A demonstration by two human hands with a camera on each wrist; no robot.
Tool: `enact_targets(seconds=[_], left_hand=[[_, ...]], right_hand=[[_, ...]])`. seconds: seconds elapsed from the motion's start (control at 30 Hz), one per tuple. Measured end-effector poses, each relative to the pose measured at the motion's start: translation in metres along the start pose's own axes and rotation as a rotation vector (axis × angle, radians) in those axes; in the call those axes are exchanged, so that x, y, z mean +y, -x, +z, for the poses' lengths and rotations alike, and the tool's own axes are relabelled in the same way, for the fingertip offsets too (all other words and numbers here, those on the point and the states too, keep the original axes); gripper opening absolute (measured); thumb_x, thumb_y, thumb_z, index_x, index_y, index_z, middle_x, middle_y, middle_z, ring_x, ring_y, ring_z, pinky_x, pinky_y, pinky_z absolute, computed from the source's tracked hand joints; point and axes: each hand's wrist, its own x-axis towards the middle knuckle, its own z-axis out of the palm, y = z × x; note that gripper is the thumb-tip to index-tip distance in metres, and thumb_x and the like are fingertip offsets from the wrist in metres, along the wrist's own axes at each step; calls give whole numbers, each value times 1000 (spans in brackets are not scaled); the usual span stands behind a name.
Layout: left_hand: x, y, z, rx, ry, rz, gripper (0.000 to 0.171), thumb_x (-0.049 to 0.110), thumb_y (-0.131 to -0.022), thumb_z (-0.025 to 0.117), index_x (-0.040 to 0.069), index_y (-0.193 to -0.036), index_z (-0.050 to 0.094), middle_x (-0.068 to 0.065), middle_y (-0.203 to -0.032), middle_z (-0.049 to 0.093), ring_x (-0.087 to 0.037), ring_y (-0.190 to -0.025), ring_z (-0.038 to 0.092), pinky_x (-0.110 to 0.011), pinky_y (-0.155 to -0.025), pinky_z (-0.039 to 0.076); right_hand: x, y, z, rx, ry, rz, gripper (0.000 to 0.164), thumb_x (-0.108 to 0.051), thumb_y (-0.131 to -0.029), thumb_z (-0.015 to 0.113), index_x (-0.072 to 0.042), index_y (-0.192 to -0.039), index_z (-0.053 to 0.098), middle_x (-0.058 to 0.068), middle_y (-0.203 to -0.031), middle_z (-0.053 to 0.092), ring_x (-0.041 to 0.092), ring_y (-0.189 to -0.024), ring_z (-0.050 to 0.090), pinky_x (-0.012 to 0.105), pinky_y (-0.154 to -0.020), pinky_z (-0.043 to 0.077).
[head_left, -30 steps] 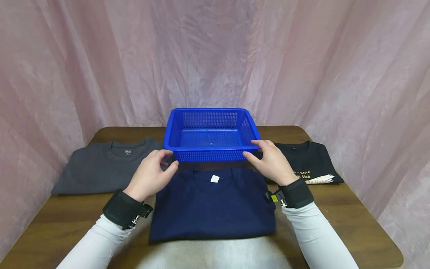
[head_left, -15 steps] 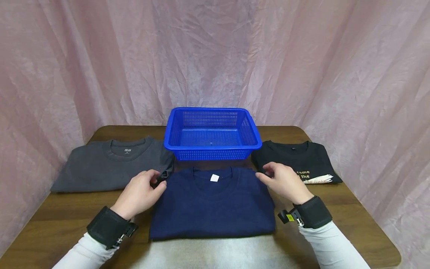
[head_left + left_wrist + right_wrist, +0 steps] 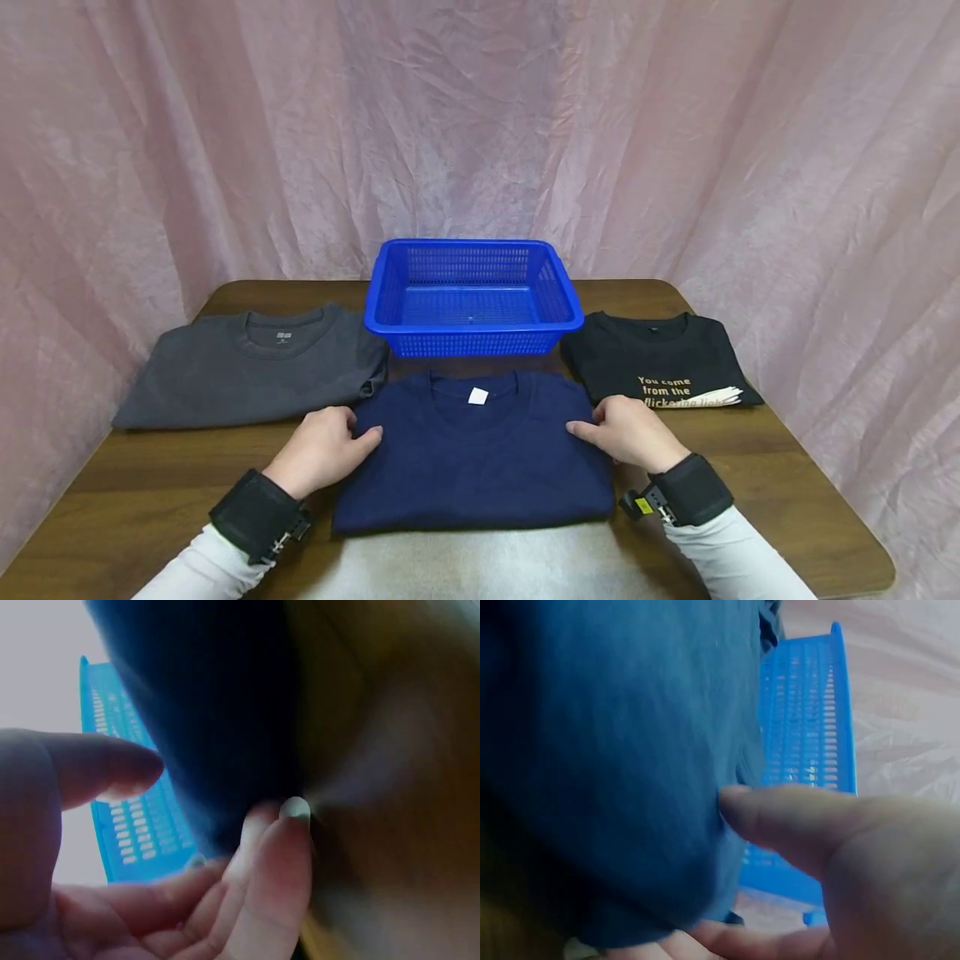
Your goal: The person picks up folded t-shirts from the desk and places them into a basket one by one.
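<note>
A folded navy T-shirt (image 3: pixel 480 467) with a white neck label lies at the table's front middle. At its left edge is my left hand (image 3: pixel 322 446); the thumb (image 3: pixel 124 765) is over the cloth, apart from the fingers (image 3: pixel 262 877), which touch the shirt's side. My right hand (image 3: pixel 630 433) pinches the right edge, its thumb (image 3: pixel 780 817) on top and fingers along the side, their tips partly hidden by cloth. Behind the shirt stands a blue plastic basket (image 3: pixel 472 342) with nothing inside.
A folded dark grey T-shirt (image 3: pixel 247 375) lies at the left of the wooden table (image 3: pixel 787 517). To the right is a folded black T-shirt (image 3: pixel 637 346) with printed lettering. A pinkish curtain (image 3: pixel 465 125) hangs behind the table.
Both hands have left the basket's front corners and come back toward me to the sides of the navy T-shirt. My right hand has taken hold of its edge. The basket stays put.
</note>
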Motion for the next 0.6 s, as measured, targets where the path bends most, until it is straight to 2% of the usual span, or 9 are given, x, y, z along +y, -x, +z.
enact_targets(seconds=[0.1,0.2,0.33,0.43,0.6], left_hand=[[4,-1,1,-25,72,-34,46,38,-92,71,-7,-100,67,-8,-78,67,-20,-71,63,-37,-64,53],[9,-4,2,-56,141,-77,39,38,-90,73,2,-83,60,2,-62,46,-15,-58,49,-29,-55,40],[12,-7,4,-96,212,-80,43,34,-90,73,11,-69,43,6,-59,31,-12,-52,35,-27,-51,30],[12,-9,5,-127,258,-60,45,30,-91,72,13,-66,40,6,-58,31,-12,-50,34,-25,-49,28],[11,-10,6,-152,317,-42,40,25,-93,71,11,-67,44,5,-58,34,-12,-49,36,-24,-48,28]], right_hand=[[-2,-4,3,-11,-62,10,43,-46,-88,75,-14,-65,61,-5,-59,46,14,-53,49,28,-49,37],[-2,-8,8,-42,-139,-3,47,-44,-89,75,-15,-60,51,-7,-56,36,11,-50,41,26,-49,30],[-1,-11,12,-90,-239,-33,51,-41,-90,74,-16,-58,44,-7,-56,31,11,-49,34,25,-49,25],[0,-11,14,-132,-306,-39,48,-39,-90,75,-14,-60,46,-6,-56,33,12,-49,37,25,-48,27],[4,-10,14,-165,-362,-49,42,-34,-90,75,-12,-64,50,-6,-58,36,13,-52,41,25,-49,29]])
